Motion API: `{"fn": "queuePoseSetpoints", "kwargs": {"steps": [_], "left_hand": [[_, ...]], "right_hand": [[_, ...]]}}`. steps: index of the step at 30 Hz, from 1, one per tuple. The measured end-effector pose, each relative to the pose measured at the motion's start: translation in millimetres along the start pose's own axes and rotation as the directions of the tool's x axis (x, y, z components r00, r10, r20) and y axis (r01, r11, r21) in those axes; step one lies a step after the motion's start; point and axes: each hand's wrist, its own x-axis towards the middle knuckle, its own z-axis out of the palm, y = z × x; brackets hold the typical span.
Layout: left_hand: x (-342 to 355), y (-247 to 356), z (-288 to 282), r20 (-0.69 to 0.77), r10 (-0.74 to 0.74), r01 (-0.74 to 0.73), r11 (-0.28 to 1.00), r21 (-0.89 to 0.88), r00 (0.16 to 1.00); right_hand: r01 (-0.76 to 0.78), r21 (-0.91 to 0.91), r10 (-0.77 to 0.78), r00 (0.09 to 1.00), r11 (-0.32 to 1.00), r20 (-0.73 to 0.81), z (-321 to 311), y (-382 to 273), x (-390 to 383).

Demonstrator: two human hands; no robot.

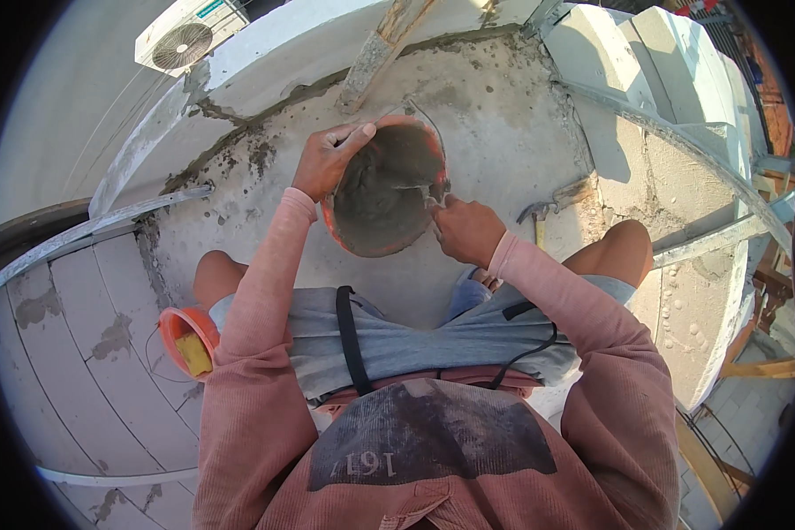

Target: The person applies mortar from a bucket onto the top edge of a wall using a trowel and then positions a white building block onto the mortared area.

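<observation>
An orange bucket [330,226] of wet grey mortar [367,199] stands in front of me, its mouth facing up at me and its thin wire handle lying off the far side. My left hand [329,161] grips the bucket's left rim, thumb over the edge. At the right rim, my right hand [471,230] is closed around the handle of a trowel [412,186]. Its metal shank reaches into the bucket; the blade is sunk in the mortar or coated with it, so its shape is hidden.
A hammer [539,215] lies on the concrete floor to the right. By my left knee, a small orange bucket [205,321] holds a yellow sponge [194,353]. Pale blocks [596,57] and a metal rail [680,141] stand at right. A wooden post [378,66] leans at the far wall.
</observation>
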Motion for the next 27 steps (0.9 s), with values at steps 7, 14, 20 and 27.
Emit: {"fn": "queuePoseSetpoints", "kwargs": {"steps": [7,14,20,27], "left_hand": [[-2.3,-10.5,-22.2,-0.034,-0.055,0.053,0.996,-0.076,0.998],[5.2,-15.3,-20.3,0.023,-0.053,0.054,0.997,-0.058,0.998],[4.5,-8.4,-20.2,0.066,-0.096,0.1,0.993,-0.062,0.993],[6.0,-15.0,-26.0,0.024,-0.081,0.084,0.983,-0.162,0.996]], "right_hand": [[-0.113,0.352,0.054,0.983,0.929,0.175,-58.5,22.6,20.3],[0.061,0.176,-0.038,0.991,0.982,-0.13,-44.0,-78.2,37.1],[0.286,-0.014,-0.281,0.93,0.958,-0.236,-5.2,-73.6,4.7],[0.325,-0.178,-0.349,0.929,0.929,-0.125,-81.1,-31.9,16.8]]}}
